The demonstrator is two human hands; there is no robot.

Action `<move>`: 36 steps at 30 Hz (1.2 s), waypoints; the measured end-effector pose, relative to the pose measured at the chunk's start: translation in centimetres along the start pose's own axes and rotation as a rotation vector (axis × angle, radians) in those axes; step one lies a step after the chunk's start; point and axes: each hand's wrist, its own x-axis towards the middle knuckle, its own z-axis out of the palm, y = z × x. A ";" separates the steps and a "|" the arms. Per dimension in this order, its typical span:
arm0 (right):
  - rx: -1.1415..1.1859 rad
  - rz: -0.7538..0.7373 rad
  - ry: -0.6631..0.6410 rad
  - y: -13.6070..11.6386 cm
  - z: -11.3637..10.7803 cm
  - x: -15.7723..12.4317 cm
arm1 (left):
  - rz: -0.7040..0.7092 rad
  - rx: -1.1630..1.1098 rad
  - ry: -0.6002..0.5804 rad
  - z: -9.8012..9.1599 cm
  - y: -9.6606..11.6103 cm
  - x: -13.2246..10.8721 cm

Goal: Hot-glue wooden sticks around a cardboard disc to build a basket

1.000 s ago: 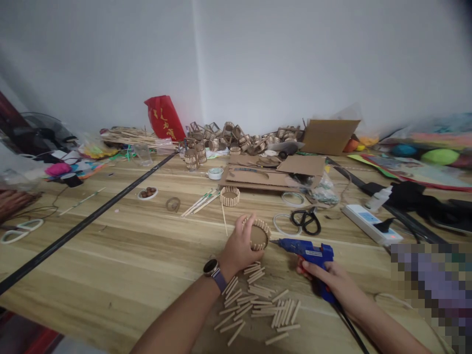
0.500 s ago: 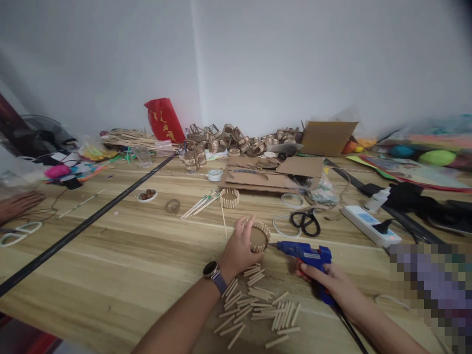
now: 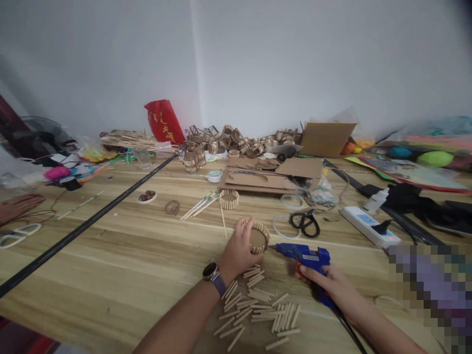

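Observation:
My left hand (image 3: 241,248), with a watch on the wrist, grips the near left side of a round cardboard piece ringed with short wooden sticks (image 3: 264,236). In my right hand (image 3: 328,280) is a blue hot glue gun (image 3: 304,253), its fingers wrapped round the handle. The gun's nozzle points left, at or very close to the ring's right edge; I cannot tell whether it touches. Many loose short wooden sticks (image 3: 258,307) lie on the table below my left hand. A second stick ring (image 3: 229,199) stands farther back.
Black-handled scissors (image 3: 305,223) and a white power strip (image 3: 368,226) lie to the right. Cardboard sheets (image 3: 254,181) are behind the rings. A small bowl of brown balls (image 3: 146,196) sits left. Another person's hand (image 3: 22,206) rests at the far left near white-handled scissors (image 3: 20,235).
The glue gun has shifted slightly left and down, its nozzle now nearer the ring's right edge. My left hand stays in place on the ring.

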 end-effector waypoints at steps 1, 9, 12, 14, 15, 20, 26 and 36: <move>0.005 0.003 -0.002 0.0 0.0 0.0 | 0.000 0.003 0.000 0.0 0.0 0.0; -0.038 0.007 -0.081 -0.1 -0.4 0.4 | -0.004 -0.013 0.003 -0.1 0.1 0.0; -0.043 0.006 -0.086 -0.2 -0.5 0.5 | -0.008 -0.018 0.004 -0.1 0.2 0.0; -0.038 0.011 -0.081 -0.1 -0.5 0.4 | -0.010 -0.014 0.000 -0.1 0.3 0.0; -0.034 0.015 -0.079 -0.1 -0.4 0.4 | -0.012 -0.010 -0.003 -0.1 0.3 0.0; -0.012 0.004 -0.031 0.1 -0.1 0.2 | -0.010 0.012 -0.009 -0.1 0.2 0.0; -0.015 -0.012 -0.013 0.1 0.0 0.1 | -0.010 0.009 -0.004 -0.1 0.2 0.1; -0.085 -0.015 -0.056 0.3 -0.3 0.4 | -0.002 0.007 0.002 0.0 -0.1 0.0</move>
